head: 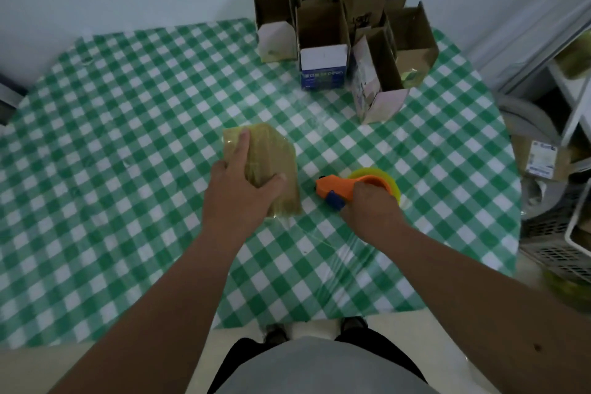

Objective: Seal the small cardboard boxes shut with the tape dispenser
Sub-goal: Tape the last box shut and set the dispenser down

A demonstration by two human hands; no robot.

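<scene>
Centre of frame: taped box (268, 166) lying flat on a table (128, 137) covered in green-and-white check, wrapped in glossy yellowish tape, long side running up and down the picture. Left hand (240, 189) on top of it, index finger stretched straight up the box's left part toward its far corner, thumb spread out to the right across the tape, other fingers hidden over the left edge, so whether curled or straight cannot be told. Just right of the box, apart from it: orange tape dispenser (355, 185) resting on the cloth, nose pointing left toward the box, blue tab on its underside, yellowish roll (383, 179) seated at its right end. Right hand (367, 205) closed round the dispenser from below, fingers wrapped over the orange handle beside the roll. Top centre to upper right: cluster of open boxes (345, 25) standing on end near the wall, flaps up, brown insides showing, one with a white and blue front, one at the right of the group leaning. Right edge: shelf (575, 99), basket (556, 240) and more cartons, blurred. Bottom centre: grey shirt, dark trousers and feet seen from above.
</scene>
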